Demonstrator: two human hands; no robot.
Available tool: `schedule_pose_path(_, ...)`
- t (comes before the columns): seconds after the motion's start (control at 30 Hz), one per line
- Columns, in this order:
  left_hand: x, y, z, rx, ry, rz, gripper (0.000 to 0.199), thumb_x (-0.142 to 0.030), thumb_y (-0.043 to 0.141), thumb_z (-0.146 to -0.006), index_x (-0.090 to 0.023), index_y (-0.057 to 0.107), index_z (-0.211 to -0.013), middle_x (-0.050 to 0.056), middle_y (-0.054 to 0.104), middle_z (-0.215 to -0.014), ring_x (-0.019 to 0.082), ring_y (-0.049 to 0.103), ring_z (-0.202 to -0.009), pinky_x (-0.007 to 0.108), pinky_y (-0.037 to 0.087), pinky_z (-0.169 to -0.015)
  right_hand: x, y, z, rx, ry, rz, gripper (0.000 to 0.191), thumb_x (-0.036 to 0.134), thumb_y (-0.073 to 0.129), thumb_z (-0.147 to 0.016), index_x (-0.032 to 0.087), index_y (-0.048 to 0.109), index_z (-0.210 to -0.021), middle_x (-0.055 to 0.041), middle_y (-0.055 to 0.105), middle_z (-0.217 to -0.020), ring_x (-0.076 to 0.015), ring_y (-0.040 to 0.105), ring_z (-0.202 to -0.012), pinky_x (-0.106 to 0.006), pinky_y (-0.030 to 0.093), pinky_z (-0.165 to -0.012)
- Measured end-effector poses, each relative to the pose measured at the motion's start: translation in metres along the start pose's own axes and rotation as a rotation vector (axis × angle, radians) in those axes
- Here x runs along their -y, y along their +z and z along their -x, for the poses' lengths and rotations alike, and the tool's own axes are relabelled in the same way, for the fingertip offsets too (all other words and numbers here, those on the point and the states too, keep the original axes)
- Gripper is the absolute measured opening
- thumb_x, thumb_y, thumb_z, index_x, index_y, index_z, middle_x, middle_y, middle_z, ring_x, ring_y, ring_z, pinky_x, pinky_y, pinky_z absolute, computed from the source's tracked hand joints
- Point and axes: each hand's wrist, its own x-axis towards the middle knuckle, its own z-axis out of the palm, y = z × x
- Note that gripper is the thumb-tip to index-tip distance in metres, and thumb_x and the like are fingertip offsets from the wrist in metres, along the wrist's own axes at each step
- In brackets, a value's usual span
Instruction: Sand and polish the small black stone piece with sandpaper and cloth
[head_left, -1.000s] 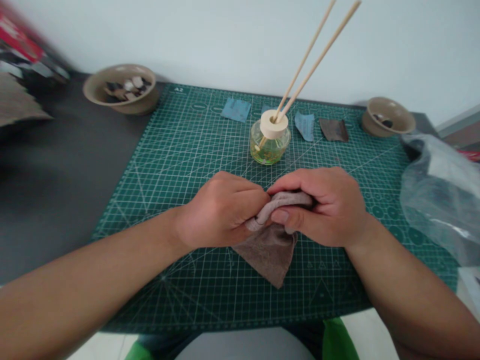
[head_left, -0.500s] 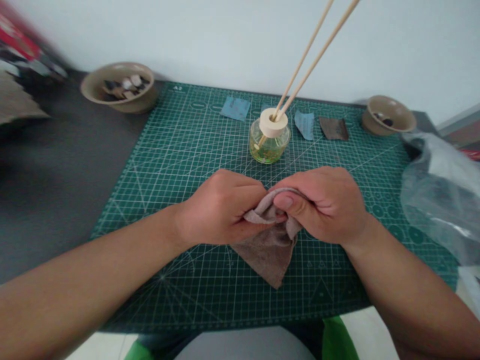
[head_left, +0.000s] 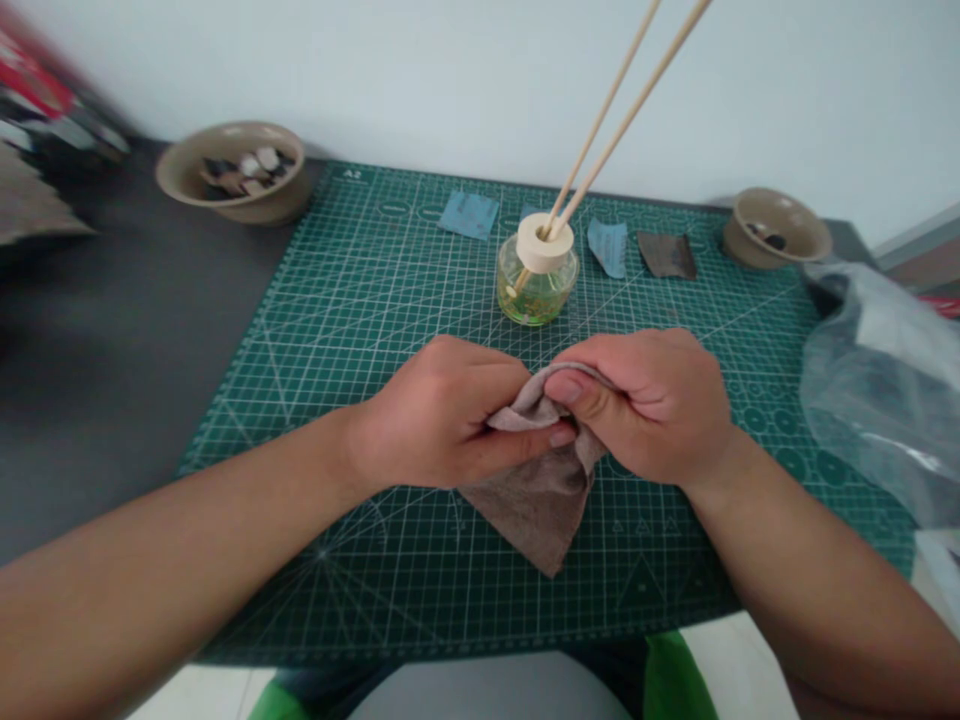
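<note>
A brownish-grey cloth (head_left: 534,508) is bunched between my two hands, one corner hanging down over the green cutting mat (head_left: 337,330). My left hand (head_left: 450,415) is closed on its left side, thumb pointing right along the folds. Gripping the right side, my right hand (head_left: 649,405) presses its thumb on a fold near the top. Whether something sits inside the bunched cloth is hidden. Just beyond the hands stands a glass reed diffuser (head_left: 537,285) with a pale wooden collar, yellow-green liquid and two long sticks.
A tan bowl (head_left: 277,205) holding several dark and pale pieces stands back left. Another tan bowl (head_left: 780,235) is back right. Blue sandpaper-like pieces (head_left: 469,215) and a brown square (head_left: 666,256) lie along the mat's back. A clear plastic bag (head_left: 877,400) covers the right edge.
My left thumb has stretched further right across the cloth. The hands have otherwise stayed in nearly the same place, still holding it, and the view has shifted slightly.
</note>
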Motion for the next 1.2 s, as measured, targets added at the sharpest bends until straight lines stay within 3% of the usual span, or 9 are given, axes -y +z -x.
schedule_pose_path(0.37,-0.007,-0.003,-0.002,-0.089,-0.048,-0.05,0.04,-0.039,0.065,-0.095,-0.021,0.047,-0.064,-0.005,0.044,-0.053,0.01,0.044,-0.047,0.028,0.031,-0.046,0.0,-0.003,-0.001,-0.02,0.112,-0.157,0.039,0.047,0.053,-0.102,0.021,0.076,-0.083,0.0007,0.072,-0.068,-0.0106,0.064,-0.059,-0.024,0.041,-0.055)
schedule_pose_path(0.5,-0.007,-0.004,-0.003,-0.286,-0.009,-0.148,0.026,-0.041,0.075,-0.087,-0.021,0.059,-0.083,-0.003,0.059,-0.064,0.012,0.053,-0.053,0.028,0.039,-0.047,-0.001,-0.002,-0.001,-0.053,0.151,-0.226,0.041,0.05,0.055,-0.1,0.02,0.074,-0.079,0.0012,0.068,-0.065,-0.01,0.06,-0.056,-0.024,0.039,-0.052)
schedule_pose_path(0.57,-0.005,-0.003,-0.003,-0.41,0.043,-0.157,0.029,-0.04,0.08,-0.083,-0.021,0.06,-0.094,-0.001,0.064,-0.073,0.012,0.059,-0.06,0.027,0.044,-0.049,-0.002,-0.001,-0.001,-0.079,0.175,-0.254,0.043,0.049,0.056,-0.1,0.018,0.071,-0.074,0.0019,0.064,-0.061,-0.0094,0.057,-0.055,-0.023,0.038,-0.051)
schedule_pose_path(0.67,-0.005,-0.002,-0.002,-0.533,0.074,-0.159,0.034,-0.039,0.083,-0.079,-0.022,0.059,-0.095,0.0,0.062,-0.082,0.013,0.059,-0.066,0.028,0.047,-0.053,-0.003,0.001,-0.001,-0.107,0.209,-0.278,0.045,0.048,0.057,-0.1,0.017,0.067,-0.067,0.0031,0.059,-0.057,-0.008,0.053,-0.053,-0.022,0.035,-0.049)
schedule_pose_path(0.87,-0.012,-0.002,0.002,-0.556,0.141,-0.301,0.021,-0.019,0.084,-0.075,-0.022,0.064,-0.081,0.001,0.052,-0.086,0.013,0.055,-0.071,0.03,0.048,-0.057,-0.004,0.003,-0.004,-0.078,0.205,-0.348,0.044,0.045,0.059,-0.099,0.016,0.064,-0.066,0.0038,0.057,-0.058,-0.007,0.05,-0.053,-0.021,0.033,-0.047)
schedule_pose_path(0.97,-0.01,-0.003,0.004,-0.518,0.147,-0.339,0.016,-0.023,0.081,-0.078,-0.024,0.069,-0.089,0.005,0.054,-0.093,0.017,0.057,-0.078,0.033,0.052,-0.059,-0.005,0.004,-0.004,-0.066,0.194,-0.385,0.039,0.041,0.061,-0.099,0.016,0.065,-0.069,0.0038,0.059,-0.061,-0.0075,0.054,-0.056,-0.02,0.035,-0.049)
schedule_pose_path(1.07,-0.007,-0.003,0.004,-0.503,0.129,-0.361,0.024,-0.027,0.08,-0.08,-0.027,0.07,-0.102,0.006,0.059,-0.098,0.021,0.06,-0.086,0.036,0.057,-0.066,-0.005,0.004,-0.003,-0.078,0.187,-0.39,0.036,0.038,0.058,-0.1,0.017,0.067,-0.073,0.0033,0.061,-0.062,-0.0083,0.056,-0.059,-0.02,0.037,-0.051)
schedule_pose_path(1.2,-0.004,-0.005,0.002,-0.48,0.114,-0.343,0.024,-0.027,0.08,-0.079,-0.024,0.071,-0.101,0.007,0.061,-0.097,0.021,0.062,-0.086,0.037,0.058,-0.07,-0.006,0.005,-0.003,-0.111,0.202,-0.398,0.034,0.037,0.057,-0.101,0.017,0.069,-0.076,0.0022,0.065,-0.067,-0.0096,0.059,-0.063,-0.021,0.04,-0.053)
